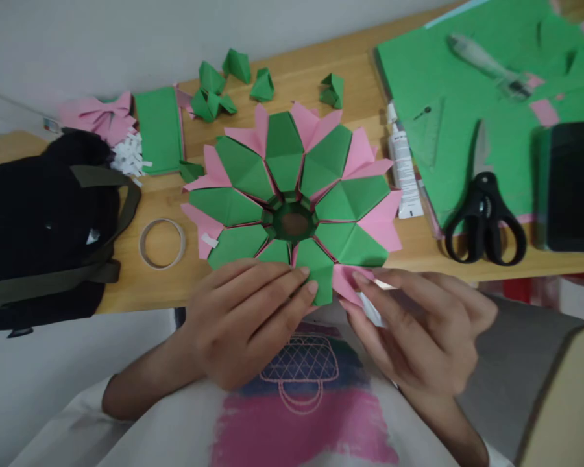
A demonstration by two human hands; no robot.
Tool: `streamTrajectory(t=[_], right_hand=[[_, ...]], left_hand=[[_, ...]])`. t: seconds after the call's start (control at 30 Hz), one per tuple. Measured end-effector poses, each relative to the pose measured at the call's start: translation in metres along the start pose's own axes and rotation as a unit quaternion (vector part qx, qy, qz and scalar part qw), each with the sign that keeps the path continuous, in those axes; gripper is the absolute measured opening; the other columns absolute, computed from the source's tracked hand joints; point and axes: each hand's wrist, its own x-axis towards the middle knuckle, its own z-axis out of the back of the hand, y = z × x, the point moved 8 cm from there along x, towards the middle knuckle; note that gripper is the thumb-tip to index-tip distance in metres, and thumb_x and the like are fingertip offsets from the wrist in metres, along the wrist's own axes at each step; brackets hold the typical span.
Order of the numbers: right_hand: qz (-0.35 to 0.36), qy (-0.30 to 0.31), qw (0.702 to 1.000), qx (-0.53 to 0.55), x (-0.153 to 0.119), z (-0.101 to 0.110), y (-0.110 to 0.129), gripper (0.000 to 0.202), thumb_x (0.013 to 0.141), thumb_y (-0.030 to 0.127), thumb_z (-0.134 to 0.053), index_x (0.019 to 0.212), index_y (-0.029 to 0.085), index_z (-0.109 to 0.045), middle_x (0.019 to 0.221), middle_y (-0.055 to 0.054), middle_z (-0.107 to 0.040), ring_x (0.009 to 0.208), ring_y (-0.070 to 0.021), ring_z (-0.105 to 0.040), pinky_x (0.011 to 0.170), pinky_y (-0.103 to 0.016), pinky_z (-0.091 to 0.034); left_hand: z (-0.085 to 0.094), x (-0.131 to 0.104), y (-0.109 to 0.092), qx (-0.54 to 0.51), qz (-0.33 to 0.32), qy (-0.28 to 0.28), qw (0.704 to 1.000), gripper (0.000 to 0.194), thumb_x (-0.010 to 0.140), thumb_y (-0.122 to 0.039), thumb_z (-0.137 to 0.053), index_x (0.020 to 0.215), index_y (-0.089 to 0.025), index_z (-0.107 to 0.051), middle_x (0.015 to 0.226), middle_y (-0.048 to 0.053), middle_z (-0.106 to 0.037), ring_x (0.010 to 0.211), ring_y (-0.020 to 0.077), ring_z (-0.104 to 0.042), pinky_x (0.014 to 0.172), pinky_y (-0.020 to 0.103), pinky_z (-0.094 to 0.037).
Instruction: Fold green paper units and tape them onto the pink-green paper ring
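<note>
Narrow in its grip, the right hand (421, 324) held a pink paper piece (346, 282) at the paper ring's (285, 146) near edge, just right of the left hand (243, 324), whose fingers overlay a green petal (324, 275), thumb hidden, closure unclear; most of the ring lay beyond both, over the table (126, 285).

Left hand (246, 324) back upward, fingers (267, 292) nearly straight, close together, pointing rightward; thumb hidden. Right hand (423, 324) bent at knuckles, index fingertip (363, 279) and thumb (365, 331) pinching. Left forearm (148, 373), right forearm (450, 421) angled inward.
</note>
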Motion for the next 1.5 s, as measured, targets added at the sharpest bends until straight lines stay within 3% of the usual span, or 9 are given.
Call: streamTrajectory(t=[0.3, 0.5, 0.73, 0.93, 1.13, 1.23, 1.33, 1.43, 1.5], right_hand=[[0.009, 0.028, 0.999, -0.012, -0.004, -0.003, 0.004, 0.024, 0.079, 0.011, -0.075, 0.101, 0.020, -0.072, 0.095, -0.004, -0.073, 0.083, -0.0201, -0.061, 0.073, -0.037, -0.049], [0.030, 0.050, 0.998, -0.003, 0.000, -0.004, 0.009, 0.022, 0.078, 0.009, -0.075, 0.098, 0.018, -0.073, 0.095, -0.005, -0.072, 0.086, -0.0197, -0.062, 0.074, -0.035, -0.048], [0.028, 0.060, 0.998, 0.000, -0.002, -0.007, 0.008, 0.018, 0.083, 0.011, -0.071, 0.101, 0.017, -0.072, 0.097, -0.005, -0.073, 0.089, -0.0194, -0.063, 0.074, -0.035, -0.048], [-0.003, 0.081, 0.997, 0.013, -0.001, -0.011, 0.003, 0.020, 0.083, 0.009, -0.070, 0.100, 0.020, -0.072, 0.092, -0.003, -0.074, 0.088, -0.0192, -0.063, 0.079, -0.036, -0.050], [0.020, 0.074, 0.996, 0.034, 0.003, -0.011, 0.008, 0.012, 0.082, 0.010, -0.071, 0.092, 0.017, -0.071, 0.087, -0.005, -0.074, 0.086, -0.0202, -0.063, 0.077, -0.037, -0.049], [0.025, 0.067, 0.997, 0.019, 0.004, -0.009, 0.009, 0.011, 0.082, 0.011, -0.071, 0.091, 0.018, -0.070, 0.088, -0.004, -0.074, 0.085, -0.0196, -0.062, 0.075, -0.036, -0.050], [0.021, 0.043, 0.999, 0.009, 0.000, -0.005, 0.004, 0.014, 0.084, 0.026, -0.072, 0.095, 0.019, -0.068, 0.088, -0.004, -0.070, 0.082, -0.0188, -0.062, 0.075, -0.035, -0.050], [-0.025, -0.047, 0.997, 0.051, -0.008, 0.003, -0.012, 0.051, 0.078, 0.054, -0.073, 0.110, 0.017, -0.061, 0.091, -0.006, -0.065, 0.082, -0.0212, -0.063, 0.074, -0.037, -0.052], [-0.060, -0.036, 0.995, 0.076, -0.013, -0.007, -0.021, 0.064, 0.071, 0.059, -0.076, 0.115, 0.016, -0.057, 0.092, -0.007, -0.065, 0.081, -0.0229, -0.064, 0.070, -0.037, -0.053]], left_hand=[[-0.002, 0.001, -0.005, 0.013, -0.024, 0.014, 1.000, 0.014, 0.093, -0.012, -0.059, 0.104, -0.011, -0.067, 0.102, 0.008, -0.077, 0.096, 0.0200, -0.072, 0.076, 0.032, -0.059], [-0.004, -0.006, -0.007, 0.021, -0.046, -0.043, 0.998, 0.023, 0.098, -0.013, -0.047, 0.107, -0.012, -0.068, 0.106, 0.008, -0.076, 0.098, 0.0191, -0.070, 0.078, 0.033, -0.058], [-0.006, -0.008, -0.008, 0.013, -0.053, -0.041, 0.998, 0.026, 0.098, -0.012, -0.045, 0.108, -0.009, -0.068, 0.107, 0.010, -0.075, 0.098, 0.0203, -0.070, 0.081, 0.033, -0.056], [-0.011, -0.007, -0.007, -0.006, -0.049, -0.036, 0.998, 0.027, 0.098, -0.012, -0.043, 0.109, -0.011, -0.067, 0.115, 0.008, -0.074, 0.112, 0.0175, -0.066, 0.086, 0.030, -0.058], [-0.011, -0.001, -0.015, 0.021, -0.019, -0.123, 0.992, 0.032, 0.099, -0.013, -0.039, 0.106, -0.008, -0.069, 0.106, 0.010, -0.076, 0.104, 0.0200, -0.070, 0.081, 0.032, -0.060], [-0.012, 0.002, -0.018, 0.016, -0.016, -0.141, 0.990, 0.031, 0.099, -0.012, -0.039, 0.107, -0.004, -0.068, 0.103, 0.012, -0.077, 0.101, 0.0217, -0.072, 0.079, 0.032, -0.058], [-0.006, 0.004, -0.014, -0.005, -0.005, -0.151, 0.989, 0.031, 0.100, -0.012, -0.038, 0.107, -0.002, -0.066, 0.101, 0.014, -0.077, 0.098, 0.0224, -0.072, 0.079, 0.034, -0.057], [-0.004, 0.009, -0.008, -0.014, 0.008, -0.113, 0.994, 0.025, 0.098, -0.010, -0.043, 0.108, -0.003, -0.064, 0.098, 0.013, -0.077, 0.096, 0.0204, -0.072, 0.079, 0.032, -0.057], [-0.004, 0.011, -0.004, -0.017, 0.031, -0.093, 0.995, 0.020, 0.095, -0.008, -0.049, 0.108, -0.004, -0.064, 0.094, 0.010, -0.078, 0.091, 0.0181, -0.072, 0.078, 0.030, -0.057]])
